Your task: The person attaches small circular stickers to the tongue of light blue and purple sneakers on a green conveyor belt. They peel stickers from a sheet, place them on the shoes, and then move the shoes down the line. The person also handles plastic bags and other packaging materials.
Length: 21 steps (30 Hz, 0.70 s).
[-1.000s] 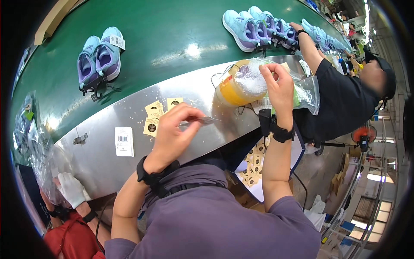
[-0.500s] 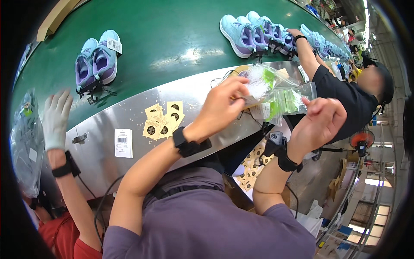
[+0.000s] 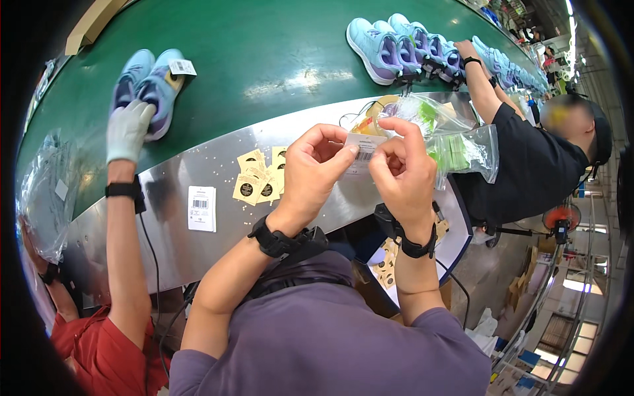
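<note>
Above the metal ledge, my left hand (image 3: pixel 314 173) pinches a white barcode hang tag (image 3: pixel 362 146) between thumb and fingers. Close against its right side is my right hand (image 3: pixel 404 170), fingers bent and pressed together; whatever is between them is too small to name. Behind the tag lies a roll of tape (image 3: pixel 375 113), partly covered. Clear plastic bags (image 3: pixel 490 148) with bright green pieces and white strands lie just beyond my right hand. Several tan printed cards (image 3: pixel 248 188) and a stack of white barcode tags (image 3: pixel 202 208) rest on the ledge to the left.
A co-worker's gloved hand (image 3: pixel 129 131) reaches into a blue-purple sneaker pair (image 3: pixel 158 82) on the green table (image 3: pixel 264 39). Another co-worker in black (image 3: pixel 528 155) reaches toward a row of sneakers (image 3: pixel 373 49). Bagged goods (image 3: pixel 46 191) lie far left; a box of tan cards (image 3: pixel 389 267) sits below the ledge.
My hands have come together, and a white hang tag now shows in my left fingers. The gloved co-worker's hand has moved right and up onto the sneaker pair.
</note>
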Available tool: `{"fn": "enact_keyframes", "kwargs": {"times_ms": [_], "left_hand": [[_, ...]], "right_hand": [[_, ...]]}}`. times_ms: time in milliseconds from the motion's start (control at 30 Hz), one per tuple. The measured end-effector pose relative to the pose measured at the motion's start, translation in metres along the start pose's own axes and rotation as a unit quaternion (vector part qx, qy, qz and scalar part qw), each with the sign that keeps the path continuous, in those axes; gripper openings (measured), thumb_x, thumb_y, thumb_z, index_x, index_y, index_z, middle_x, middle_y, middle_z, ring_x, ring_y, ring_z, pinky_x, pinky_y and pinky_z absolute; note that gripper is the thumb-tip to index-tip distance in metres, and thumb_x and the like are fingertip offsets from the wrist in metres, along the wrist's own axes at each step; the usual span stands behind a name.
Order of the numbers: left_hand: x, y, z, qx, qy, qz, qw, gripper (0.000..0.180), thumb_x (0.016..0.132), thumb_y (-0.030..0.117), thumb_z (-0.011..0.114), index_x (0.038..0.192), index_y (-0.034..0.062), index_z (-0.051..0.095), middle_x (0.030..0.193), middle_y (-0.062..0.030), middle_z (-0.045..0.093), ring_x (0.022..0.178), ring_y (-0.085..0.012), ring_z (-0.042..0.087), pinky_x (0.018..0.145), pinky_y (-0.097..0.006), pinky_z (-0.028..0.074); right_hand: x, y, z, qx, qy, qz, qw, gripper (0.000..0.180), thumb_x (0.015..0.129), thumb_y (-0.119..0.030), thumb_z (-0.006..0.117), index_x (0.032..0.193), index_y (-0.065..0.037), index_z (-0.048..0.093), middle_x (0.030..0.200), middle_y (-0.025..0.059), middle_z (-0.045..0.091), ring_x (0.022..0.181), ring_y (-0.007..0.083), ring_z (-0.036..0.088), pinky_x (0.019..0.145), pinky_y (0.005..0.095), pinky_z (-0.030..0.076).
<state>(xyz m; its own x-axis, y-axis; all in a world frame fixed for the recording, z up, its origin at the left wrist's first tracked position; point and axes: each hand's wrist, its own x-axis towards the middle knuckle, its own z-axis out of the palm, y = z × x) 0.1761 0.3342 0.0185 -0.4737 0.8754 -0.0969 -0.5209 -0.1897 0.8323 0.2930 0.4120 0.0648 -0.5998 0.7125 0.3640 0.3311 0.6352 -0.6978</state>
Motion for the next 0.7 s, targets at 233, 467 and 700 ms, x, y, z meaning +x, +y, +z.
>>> {"fn": "enact_keyframes", "kwargs": {"times_ms": [233, 467, 700], "left_hand": [[-0.001, -0.001, 0.004, 0.083, -0.022, 0.059, 0.995, 0.016, 0.081, 0.000, 0.065, 0.096, 0.0003, 0.059, 0.090, -0.0025, 0.063, 0.083, -0.0079, 0.060, 0.074, -0.022, 0.049], [-0.001, 0.003, 0.007, 0.105, -0.039, 0.080, 0.990, 0.017, 0.080, -0.002, 0.065, 0.096, -0.0012, 0.059, 0.094, -0.0046, 0.062, 0.087, -0.0104, 0.061, 0.078, -0.024, 0.050], [0.005, 0.008, 0.010, 0.136, -0.044, 0.145, 0.979, 0.009, 0.078, -0.001, 0.062, 0.087, 0.0011, 0.060, 0.082, -0.0038, 0.064, 0.075, -0.0114, 0.062, 0.071, -0.025, 0.049]], "right_hand": [[0.000, -0.004, -0.006, 0.015, -0.016, 0.032, 0.999, 0.031, 0.073, 0.002, 0.059, 0.102, -0.005, 0.053, 0.059, 0.0022, 0.059, 0.045, 0.0090, 0.052, 0.044, 0.0240, 0.040], [0.001, -0.005, -0.012, 0.040, -0.032, 0.054, 0.997, 0.029, 0.074, 0.002, 0.058, 0.103, -0.004, 0.052, 0.059, 0.0021, 0.059, 0.045, 0.0076, 0.049, 0.044, 0.0234, 0.039], [0.006, -0.007, -0.017, 0.063, -0.043, 0.073, 0.994, 0.027, 0.076, 0.002, 0.056, 0.103, -0.003, 0.052, 0.059, 0.0023, 0.059, 0.046, 0.0062, 0.049, 0.044, 0.0229, 0.037]]}}
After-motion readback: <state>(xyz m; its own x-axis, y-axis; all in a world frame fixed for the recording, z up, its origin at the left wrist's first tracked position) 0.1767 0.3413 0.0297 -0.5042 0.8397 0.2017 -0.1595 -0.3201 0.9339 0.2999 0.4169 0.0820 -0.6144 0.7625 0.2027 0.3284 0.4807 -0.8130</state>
